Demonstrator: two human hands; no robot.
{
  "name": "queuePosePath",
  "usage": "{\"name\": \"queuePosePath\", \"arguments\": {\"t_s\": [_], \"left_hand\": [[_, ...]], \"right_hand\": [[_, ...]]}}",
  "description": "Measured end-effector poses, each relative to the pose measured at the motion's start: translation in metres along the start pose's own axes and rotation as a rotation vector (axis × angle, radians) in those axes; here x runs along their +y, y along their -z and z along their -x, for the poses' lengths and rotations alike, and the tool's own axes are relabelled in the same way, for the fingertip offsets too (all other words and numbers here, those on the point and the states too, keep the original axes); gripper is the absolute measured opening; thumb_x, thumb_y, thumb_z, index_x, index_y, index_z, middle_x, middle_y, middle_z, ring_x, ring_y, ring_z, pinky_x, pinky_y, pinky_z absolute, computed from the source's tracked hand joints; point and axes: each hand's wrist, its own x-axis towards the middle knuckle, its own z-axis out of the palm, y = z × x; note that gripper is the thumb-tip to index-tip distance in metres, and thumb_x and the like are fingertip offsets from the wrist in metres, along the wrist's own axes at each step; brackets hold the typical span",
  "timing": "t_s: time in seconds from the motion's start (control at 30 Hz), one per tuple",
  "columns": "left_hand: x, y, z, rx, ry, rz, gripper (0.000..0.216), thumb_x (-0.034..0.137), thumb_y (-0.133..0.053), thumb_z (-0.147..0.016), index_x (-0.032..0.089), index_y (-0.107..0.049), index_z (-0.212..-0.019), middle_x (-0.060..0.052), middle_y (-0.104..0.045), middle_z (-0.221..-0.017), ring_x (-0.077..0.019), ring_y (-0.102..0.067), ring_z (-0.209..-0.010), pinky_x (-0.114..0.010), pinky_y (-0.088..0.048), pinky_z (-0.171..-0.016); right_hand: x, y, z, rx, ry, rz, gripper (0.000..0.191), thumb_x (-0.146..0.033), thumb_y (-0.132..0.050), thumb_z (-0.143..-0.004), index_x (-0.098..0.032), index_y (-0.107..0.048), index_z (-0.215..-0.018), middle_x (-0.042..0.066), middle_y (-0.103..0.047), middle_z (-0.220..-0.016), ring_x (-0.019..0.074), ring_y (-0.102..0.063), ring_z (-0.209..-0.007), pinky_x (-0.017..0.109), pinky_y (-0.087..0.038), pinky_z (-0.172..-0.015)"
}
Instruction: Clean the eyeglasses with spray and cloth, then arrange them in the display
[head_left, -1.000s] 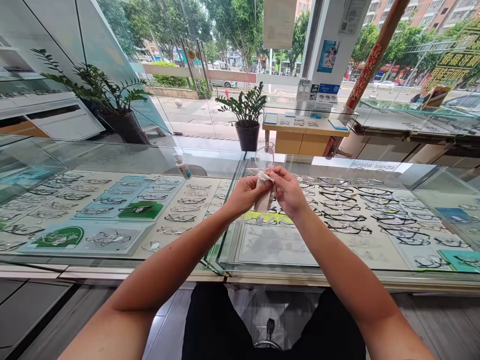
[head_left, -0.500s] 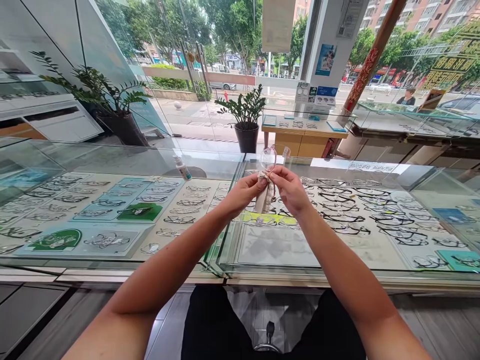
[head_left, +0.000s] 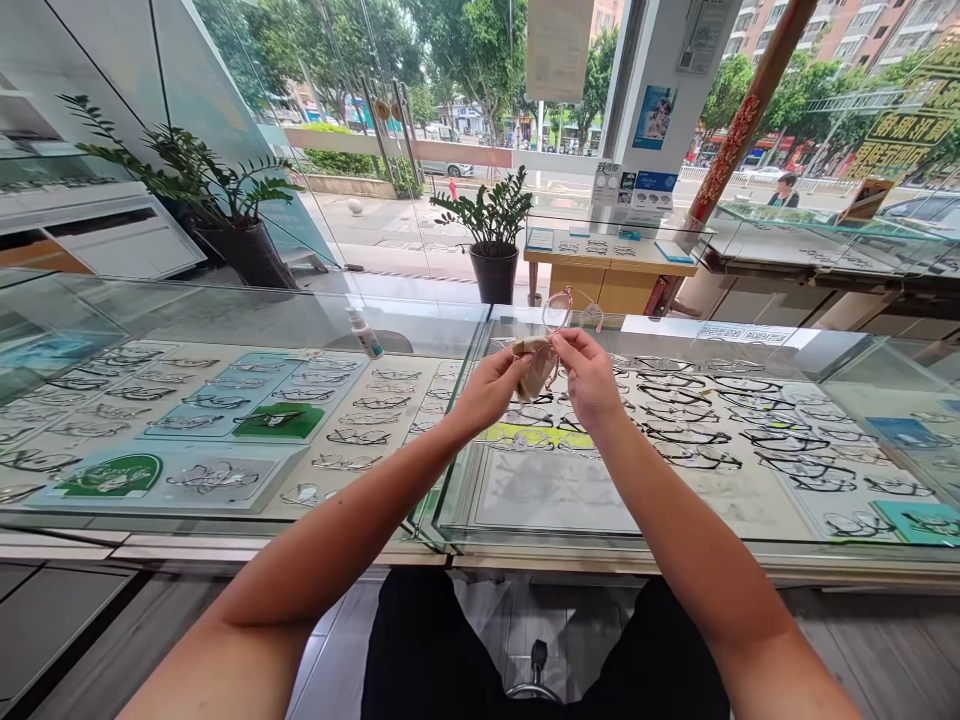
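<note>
Above the glass counter, my left hand (head_left: 491, 385) pinches a beige cleaning cloth (head_left: 537, 370) that hangs in folds below its fingers. My right hand (head_left: 589, 377) is closed on a pair of thin-framed, pinkish eyeglasses (head_left: 556, 310), close beside the cloth. The lenses stick up and away from me past the fingertips. Part of the frame is hidden behind the cloth and fingers. A white spray bottle (head_left: 365, 333) stands on the counter to the left of my hands.
The glass display counter (head_left: 457, 490) holds rows of eyeglasses (head_left: 686, 410) under its top. Potted plants (head_left: 493, 265) stand beyond it by the window. A low wooden display table (head_left: 611, 285) is at the back. A person (head_left: 784, 190) is seen far right.
The eyeglasses have turned and shifted slightly right, so both lenses show more. The cloth is bunched differently and sits a little higher, with the two hands slightly rearranged.
</note>
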Motion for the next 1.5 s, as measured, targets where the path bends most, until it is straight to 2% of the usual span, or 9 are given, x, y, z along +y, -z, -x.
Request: {"name": "queuePosePath", "arguments": {"t_s": [0.13,0.3,0.53,0.67,0.77,0.9,1.1,1.3,1.5], "left_hand": [[0.002,0.004,-0.003,0.111,0.006,0.043,0.038,0.055,-0.08,-0.094,0.019,-0.082,-0.106,-0.008,-0.081,-0.111,-0.0236,-0.071,-0.099,-0.035,-0.058,-0.086],[0.005,0.004,-0.005,0.143,0.024,0.115,0.032,0.047,-0.088,-0.088,0.021,-0.078,-0.102,-0.002,-0.077,-0.094,-0.0174,-0.065,-0.082,-0.03,-0.054,-0.077],[0.001,0.008,-0.009,0.194,-0.035,0.135,0.045,0.057,-0.094,-0.084,0.021,-0.069,-0.095,0.001,-0.071,-0.085,-0.0143,-0.061,-0.075,-0.027,-0.049,-0.072],[0.005,0.014,-0.01,0.163,-0.031,0.087,0.052,0.063,-0.097,-0.082,0.021,-0.067,-0.088,0.0,-0.071,-0.083,-0.0151,-0.062,-0.076,-0.027,-0.049,-0.069],[0.009,0.018,-0.01,0.102,-0.016,0.056,0.054,0.061,-0.101,-0.077,0.019,-0.075,-0.1,-0.004,-0.079,-0.095,-0.0187,-0.07,-0.086,-0.03,-0.057,-0.078],[0.01,0.022,-0.009,-0.004,0.038,-0.016,0.061,0.06,-0.102,-0.077,0.017,-0.081,-0.115,-0.009,-0.083,-0.104,-0.0215,-0.074,-0.086,-0.033,-0.06,-0.076],[0.01,0.025,-0.009,-0.031,0.02,-0.163,0.058,0.065,-0.095,-0.085,0.016,-0.085,-0.114,-0.011,-0.084,-0.107,-0.0218,-0.073,-0.086,-0.032,-0.055,-0.074],[0.012,0.028,-0.011,-0.137,0.063,-0.055,0.062,0.075,-0.091,-0.087,0.016,-0.08,-0.101,-0.002,-0.073,-0.084,-0.0159,-0.062,-0.076,-0.027,-0.046,-0.07],[0.014,0.025,-0.012,-0.026,0.089,0.143,0.065,0.071,-0.101,-0.078,0.018,-0.067,-0.095,0.001,-0.07,-0.082,-0.011,-0.058,-0.069,-0.024,-0.045,-0.064]], "right_hand": [[0.0,-0.001,-0.001,0.017,-0.002,-0.02,0.035,-0.053,-0.1,-0.074,-0.029,-0.079,-0.088,0.0,-0.078,-0.097,0.0203,-0.066,-0.098,0.038,-0.056,-0.101],[-0.004,-0.001,-0.001,0.033,-0.044,-0.073,0.032,-0.048,-0.101,-0.072,-0.029,-0.08,-0.087,0.0,-0.079,-0.098,0.0209,-0.067,-0.1,0.037,-0.057,-0.096],[-0.004,0.002,-0.002,0.0,-0.169,-0.121,0.037,-0.047,-0.103,-0.069,-0.028,-0.078,-0.088,0.0,-0.078,-0.096,0.0183,-0.067,-0.09,0.034,-0.057,-0.082],[-0.007,0.005,-0.003,-0.035,-0.141,-0.055,0.038,-0.05,-0.104,-0.069,-0.028,-0.079,-0.086,-0.001,-0.078,-0.093,0.0178,-0.066,-0.09,0.034,-0.057,-0.085],[-0.012,0.008,-0.003,-0.058,-0.133,0.044,0.036,-0.051,-0.103,-0.069,-0.027,-0.081,-0.083,-0.002,-0.077,-0.089,0.0172,-0.065,-0.088,0.034,-0.055,-0.086],[-0.016,0.009,0.0,-0.078,-0.098,0.184,0.033,-0.053,-0.099,-0.074,-0.027,-0.081,-0.08,-0.002,-0.076,-0.082,0.0175,-0.062,-0.082,0.034,-0.052,-0.078],[-0.017,0.005,0.005,-0.126,-0.089,0.24,0.036,-0.056,-0.097,-0.076,-0.026,-0.078,-0.081,-0.002,-0.074,-0.075,0.0178,-0.06,-0.073,0.034,-0.049,-0.068],[-0.025,0.005,0.005,-0.182,-0.075,0.259,0.038,-0.058,-0.097,-0.076,-0.026,-0.078,-0.082,-0.001,-0.073,-0.079,0.0186,-0.06,-0.079,0.035,-0.051,-0.072],[-0.021,0.003,0.002,-0.067,0.009,0.182,0.034,-0.053,-0.098,-0.076,-0.027,-0.08,-0.086,0.001,-0.079,-0.097,0.0216,-0.068,-0.097,0.04,-0.056,-0.099]]}}
